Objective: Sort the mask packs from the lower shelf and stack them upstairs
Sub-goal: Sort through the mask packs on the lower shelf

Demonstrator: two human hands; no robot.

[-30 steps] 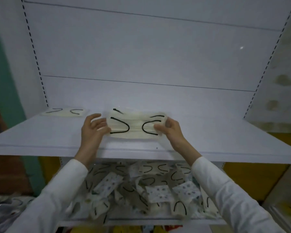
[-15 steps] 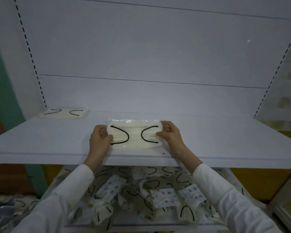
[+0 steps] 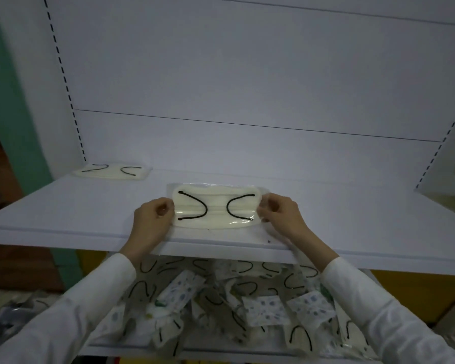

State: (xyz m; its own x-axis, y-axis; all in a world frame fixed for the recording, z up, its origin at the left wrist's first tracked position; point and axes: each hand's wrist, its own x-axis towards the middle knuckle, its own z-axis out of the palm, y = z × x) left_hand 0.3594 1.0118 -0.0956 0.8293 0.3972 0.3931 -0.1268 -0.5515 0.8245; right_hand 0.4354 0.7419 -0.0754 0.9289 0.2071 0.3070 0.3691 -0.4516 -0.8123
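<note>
Glossy-wrapped cream pleated mask pack (image 3: 217, 210): left hand (image 3: 150, 219) and right hand (image 3: 283, 216) fingers (image 3: 269, 206) pinch its ends.

Cream mask pack (image 3: 217, 210), black loops; white upper shelf (image 3: 63, 206).

Reaches forward with both arms, wrists bare beyond long white sleeves (image 3: 95, 290). Pinches one short end of a flat cream mask pack in clear wrap (image 3: 217, 210) with the curled left hand (image 3: 153, 219) and the opposite end with the right hand (image 3: 281, 215). Keeps fingertips bent inward toward the grip, backs of both hands up, forearms converging on it.
</note>
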